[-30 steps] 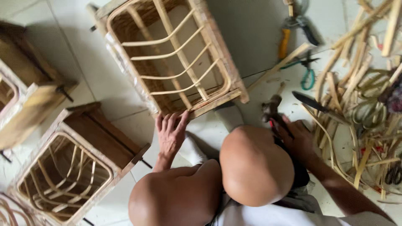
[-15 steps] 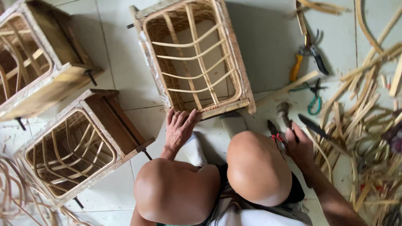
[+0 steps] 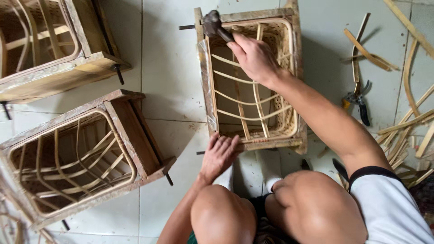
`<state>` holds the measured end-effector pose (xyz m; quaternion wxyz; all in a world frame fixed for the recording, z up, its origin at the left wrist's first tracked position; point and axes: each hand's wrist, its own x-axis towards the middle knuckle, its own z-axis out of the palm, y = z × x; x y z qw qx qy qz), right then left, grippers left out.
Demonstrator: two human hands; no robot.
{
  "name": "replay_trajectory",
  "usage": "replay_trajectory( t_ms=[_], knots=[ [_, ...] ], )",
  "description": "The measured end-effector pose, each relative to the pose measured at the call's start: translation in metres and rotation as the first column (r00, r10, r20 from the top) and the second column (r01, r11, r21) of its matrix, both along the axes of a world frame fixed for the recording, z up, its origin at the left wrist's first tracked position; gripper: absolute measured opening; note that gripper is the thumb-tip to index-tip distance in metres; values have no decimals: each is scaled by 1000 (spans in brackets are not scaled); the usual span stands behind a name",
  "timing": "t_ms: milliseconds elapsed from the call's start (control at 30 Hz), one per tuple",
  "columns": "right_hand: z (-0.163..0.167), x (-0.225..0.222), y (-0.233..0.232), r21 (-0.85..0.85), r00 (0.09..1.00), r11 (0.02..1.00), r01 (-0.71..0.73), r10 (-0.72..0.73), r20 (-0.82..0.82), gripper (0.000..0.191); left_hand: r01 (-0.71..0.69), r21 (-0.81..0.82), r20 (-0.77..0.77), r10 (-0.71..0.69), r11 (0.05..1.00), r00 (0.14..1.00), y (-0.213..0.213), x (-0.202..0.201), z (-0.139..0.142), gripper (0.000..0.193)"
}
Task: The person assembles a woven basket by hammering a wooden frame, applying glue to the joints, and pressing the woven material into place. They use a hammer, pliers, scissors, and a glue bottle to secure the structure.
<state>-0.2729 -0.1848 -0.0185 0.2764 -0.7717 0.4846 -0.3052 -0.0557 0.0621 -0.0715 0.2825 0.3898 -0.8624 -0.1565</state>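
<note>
Right hand (image 3: 255, 56) with hammer (image 3: 212, 23) now up on frame (image 3: 205, 95), off floor.

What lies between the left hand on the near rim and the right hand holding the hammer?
In the head view, between the left hand and right hand lie the rattan basket frame's curved cane ribs.

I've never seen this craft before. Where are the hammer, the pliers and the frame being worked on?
hammer (image 3: 211, 22): head view, its dark head.
pliers (image 3: 359, 100): head view, its pivot.
frame (image 3: 202, 68): head view, left wooden rail.

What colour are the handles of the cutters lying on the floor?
The cutters have one orange handle and one black handle, best seen in the head view, right of the frame.
</note>
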Motion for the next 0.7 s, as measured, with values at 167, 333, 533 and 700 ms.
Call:
replay_trajectory(
  t_ms=[167, 333, 533, 700],
  knots=[
    [-29, 9, -27, 55, 995, 998, 6, 0, -101, 23, 28, 63, -10, -28, 998, 1000, -4, 6, -3, 61],
    [-24, 8, -31, -13, 991, 999, -39, 37, -129, 22, 69, 97, -23, -67, 993, 997, -7, 13, -3, 58],
    [33, -46, 43, 37, 959, 977, 209, -197, -201, 20, 87, 123, -139, -69, 989, 988, -14, 14, 0, 46],
    [64, -130, 212, -166, 776, 839, 519, -543, -321, 24, 72, 112, -30, -69, 991, 997, -9, 9, -4, 49]
  ],
)
